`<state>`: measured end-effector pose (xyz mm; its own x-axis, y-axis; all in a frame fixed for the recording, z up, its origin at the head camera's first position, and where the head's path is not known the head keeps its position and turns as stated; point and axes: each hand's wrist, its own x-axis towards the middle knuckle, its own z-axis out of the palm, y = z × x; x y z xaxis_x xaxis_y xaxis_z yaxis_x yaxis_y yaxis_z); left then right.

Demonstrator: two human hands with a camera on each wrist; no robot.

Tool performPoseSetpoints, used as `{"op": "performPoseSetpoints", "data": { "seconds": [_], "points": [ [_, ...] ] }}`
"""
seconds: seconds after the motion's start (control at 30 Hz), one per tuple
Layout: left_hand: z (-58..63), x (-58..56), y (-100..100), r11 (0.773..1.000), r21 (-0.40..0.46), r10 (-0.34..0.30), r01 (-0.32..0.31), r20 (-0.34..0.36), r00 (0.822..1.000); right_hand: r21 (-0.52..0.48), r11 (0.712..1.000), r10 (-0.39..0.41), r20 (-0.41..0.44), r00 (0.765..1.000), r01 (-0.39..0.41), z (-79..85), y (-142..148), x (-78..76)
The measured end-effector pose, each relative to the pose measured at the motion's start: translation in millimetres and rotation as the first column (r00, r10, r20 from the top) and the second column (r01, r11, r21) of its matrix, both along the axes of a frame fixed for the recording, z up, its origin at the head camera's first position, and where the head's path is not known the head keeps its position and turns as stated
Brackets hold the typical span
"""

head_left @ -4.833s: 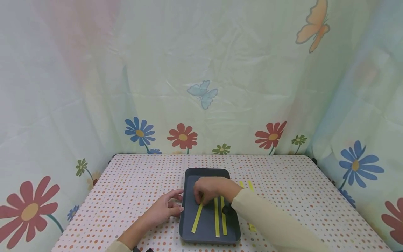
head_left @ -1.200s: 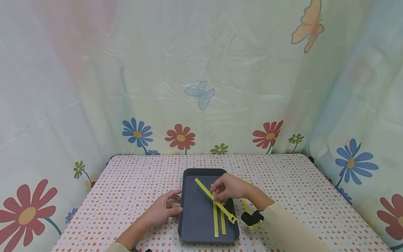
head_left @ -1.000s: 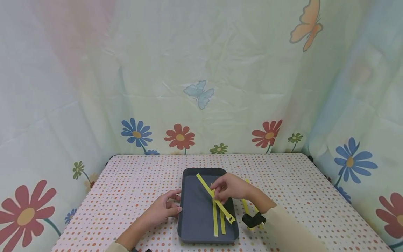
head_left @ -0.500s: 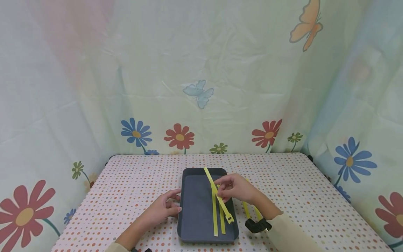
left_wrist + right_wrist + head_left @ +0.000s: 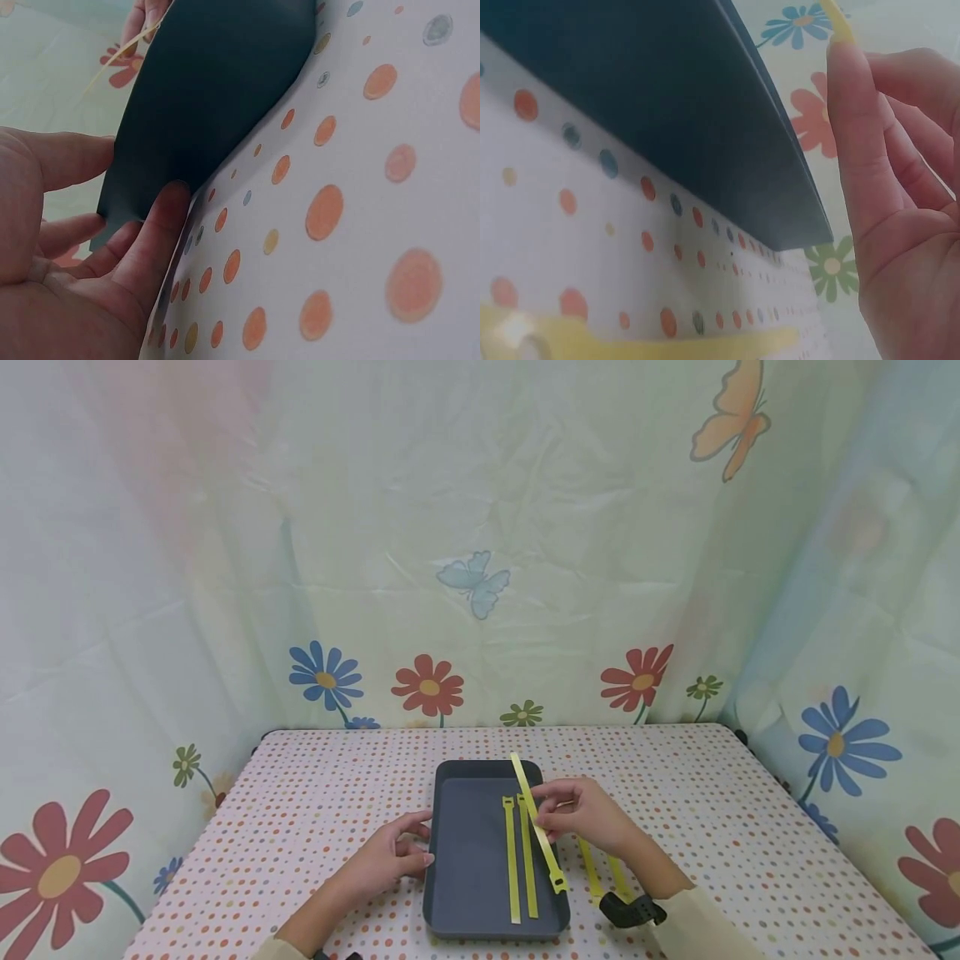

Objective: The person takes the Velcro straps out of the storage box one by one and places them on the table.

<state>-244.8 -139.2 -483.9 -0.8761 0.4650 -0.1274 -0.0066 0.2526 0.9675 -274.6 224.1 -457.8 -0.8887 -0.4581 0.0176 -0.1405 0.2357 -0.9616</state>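
Observation:
My right hand pinches a yellow slotted-end cable tie between thumb and fingers, above the right side of a dark grey tray. Its slotted end points toward me. In the right wrist view only a short piece of this tie shows above the fingertips. Two more yellow cable ties, a left one and a right one, lie side by side in the tray, slotted ends away from me. My left hand touches the tray's outer left wall with loosely bent fingers.
More yellow cable ties lie on the dotted tablecloth right of the tray, partly hidden by my right hand and wrist. A flowered curtain hangs behind the table and along both sides.
My right hand has lifted the cable tie from the tray's left part and carried it right, turning it closer to lengthwise. The left hand has stayed at the tray's wall.

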Motion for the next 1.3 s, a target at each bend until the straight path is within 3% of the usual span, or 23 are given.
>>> {"op": "performPoseSetpoints", "data": {
  "seconds": [0.27,0.7,1.3],
  "points": [
    [-0.6,-0.4,-0.4,1.000,0.015,-0.004,0.004,0.003,1.000,-0.023,0.999,-0.048,-0.021,0.999,0.048,-1.3,10.7,6.8],
    [0.3,0.6,0.2,0.999,0.032,-0.004,0.003,0.011,1.000,-0.013,0.990,-0.138,0.014,0.990,0.139,-6.5,34.7,15.7],
    [0.0,-0.7,0.6,0.999,0.035,-0.007,0.006,0.020,1.000,0.019,0.970,-0.241,0.025,0.970,0.241,-16.5,71.5,19.1]
  ]
}}
